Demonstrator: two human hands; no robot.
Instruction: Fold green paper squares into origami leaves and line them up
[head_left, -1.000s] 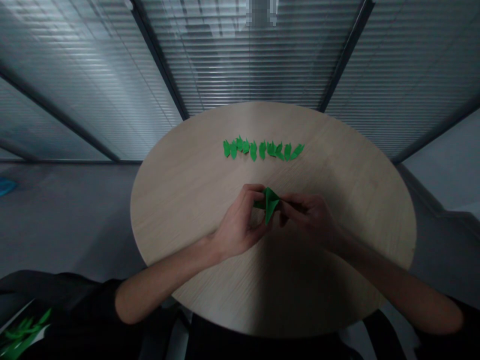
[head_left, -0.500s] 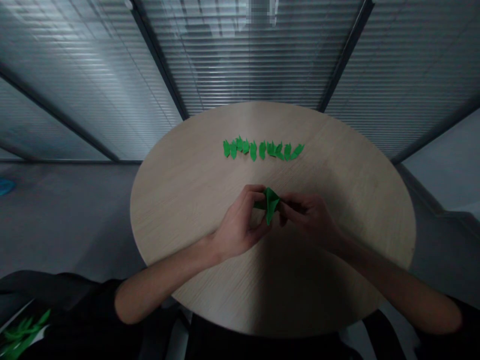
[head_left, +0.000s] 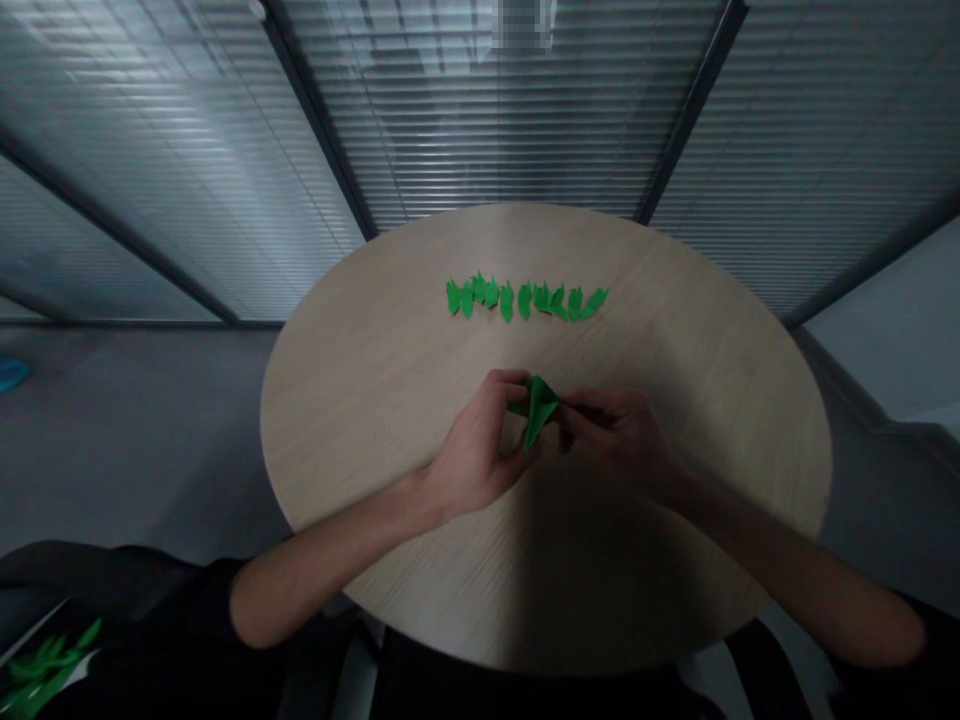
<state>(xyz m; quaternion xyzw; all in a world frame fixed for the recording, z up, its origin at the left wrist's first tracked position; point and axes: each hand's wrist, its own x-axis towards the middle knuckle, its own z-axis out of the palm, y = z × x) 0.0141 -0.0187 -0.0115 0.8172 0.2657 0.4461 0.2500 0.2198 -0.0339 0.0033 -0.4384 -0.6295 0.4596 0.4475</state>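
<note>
A folded green paper piece [head_left: 540, 408], pointed at its lower end, is held above the middle of the table. My left hand [head_left: 484, 440] grips its left side, thumb below and fingers above. From the right, my right hand [head_left: 616, 430] pinches the paper's right corner between thumb and fingers. Parts of the paper are hidden behind the left fingers. Beyond both hands, several small folded green paper pieces [head_left: 507, 301] lie in an uneven row.
The round wooden table [head_left: 360, 400] stands close to glass panels with blinds [head_left: 510, 140]. Green leaf-like items [head_left: 56, 660] show at the lower left beside a dark chair. A blue object [head_left: 12, 373] lies on the floor at far left.
The lower point of the held paper has swung slightly to the left and the paper looks a little more spread. Both hands stay nearly in place.
</note>
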